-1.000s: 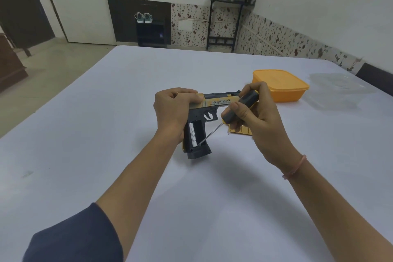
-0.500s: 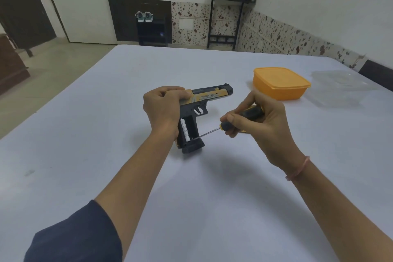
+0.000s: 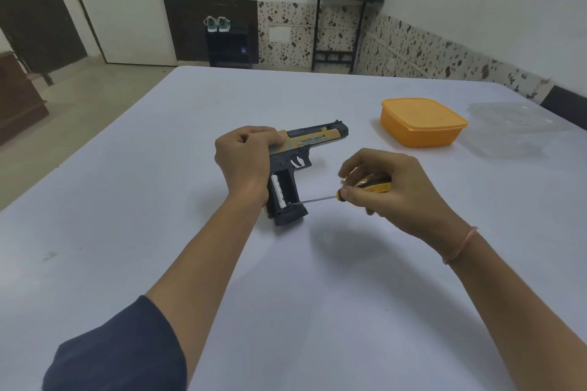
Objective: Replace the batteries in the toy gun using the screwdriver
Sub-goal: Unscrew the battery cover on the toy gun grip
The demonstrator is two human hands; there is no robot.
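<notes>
A: Position of the toy gun [image 3: 313, 138]?

B: Upright, grip base on the white table [image 3: 301, 295]. The left hand [image 3: 244, 162] is clenched around the rear of the slide. The grip compartment is open, with one white battery [image 3: 278, 191] visible inside.

A: Screwdriver [image 3: 317, 199]?

B: Grasped at the handle by the right hand [image 3: 397, 190]. The tip sits at the compartment's lower end; whether it touches the battery is unclear. An orange container [image 3: 422, 123] stands well apart.

screwdriver [image 3: 317, 199] handle mostly hidden; gun [image 3: 313, 139] rear covered
</notes>
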